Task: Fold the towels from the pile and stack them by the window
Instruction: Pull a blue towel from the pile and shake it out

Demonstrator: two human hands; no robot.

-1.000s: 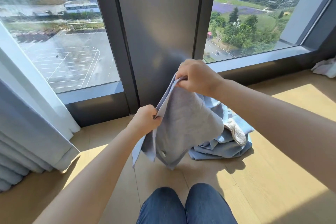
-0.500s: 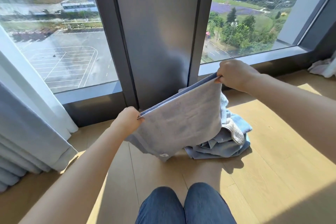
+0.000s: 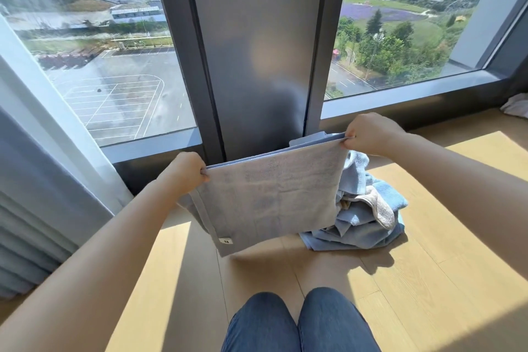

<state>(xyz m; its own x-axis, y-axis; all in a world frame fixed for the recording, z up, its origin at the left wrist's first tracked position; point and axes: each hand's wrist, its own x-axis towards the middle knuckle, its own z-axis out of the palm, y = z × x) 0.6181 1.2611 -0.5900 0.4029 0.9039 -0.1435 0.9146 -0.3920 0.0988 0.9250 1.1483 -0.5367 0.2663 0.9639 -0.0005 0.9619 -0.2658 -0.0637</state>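
The person holds one towel (image 3: 271,197) up in the air, above the floor (image 3: 428,280). The left hand (image 3: 187,173) pinches one top corner and the right hand (image 3: 368,134) pinches the other. The fingers (image 3: 203,174) of both hands are clamped tight on the cloth, and the top edge is pulled straight between them. The towel hangs down below the fingers like a flat sheet. It looks doubled over, and a small tag (image 3: 226,241) shows near the low corner under the left fingers.

The towel looks soft, floppy and light. It will likely sag wherever nobody holds it, so the corners are the best places to hold. It does not look slippery, and it cannot break. For the next fold, bringing the two top corners together should probably work.

The pile (image 3: 357,234) lies just below the right fingers, partly hidden behind the held towel. It is a loose, crumpled heap of blue towels with a tan cloth (image 3: 383,208) on top. No basket or box holds them; they lie right on the floor. The window (image 3: 114,66) is just past the fingers, beyond the towel.
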